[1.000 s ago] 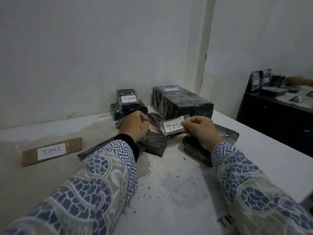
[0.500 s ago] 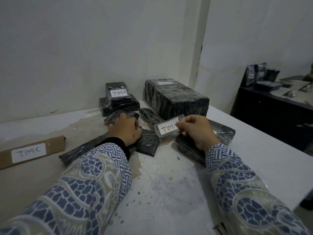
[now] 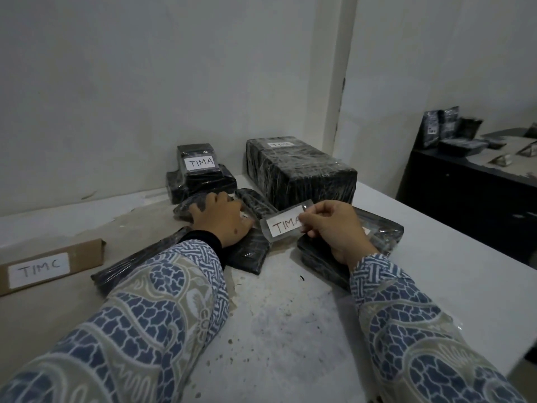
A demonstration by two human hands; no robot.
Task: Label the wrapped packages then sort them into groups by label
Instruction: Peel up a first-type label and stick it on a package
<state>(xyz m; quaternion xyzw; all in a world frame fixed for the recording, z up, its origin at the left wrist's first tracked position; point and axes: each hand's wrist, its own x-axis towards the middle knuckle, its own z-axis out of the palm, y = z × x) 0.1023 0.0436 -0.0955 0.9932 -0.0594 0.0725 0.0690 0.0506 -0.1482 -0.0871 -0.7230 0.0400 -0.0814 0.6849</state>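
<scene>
Two hands work in front of the large wrapped box (image 3: 300, 173): the right hand (image 3: 334, 228) pinches a "TIMA" label (image 3: 286, 226), the left hand (image 3: 222, 219) presses flat on a small black wrapped package (image 3: 250, 254). Left of the box sits a labelled "TIMA" stack (image 3: 200, 177); far left, a cardboard "TIMC" box (image 3: 49, 266).

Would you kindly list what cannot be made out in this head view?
- White label on the large black wrapped box: writing too small and blurred.
- Small black wrapped package under the left hand: largely covered; any label is hidden.
- Dark pouches on the far black counter: too distant to read.
</scene>
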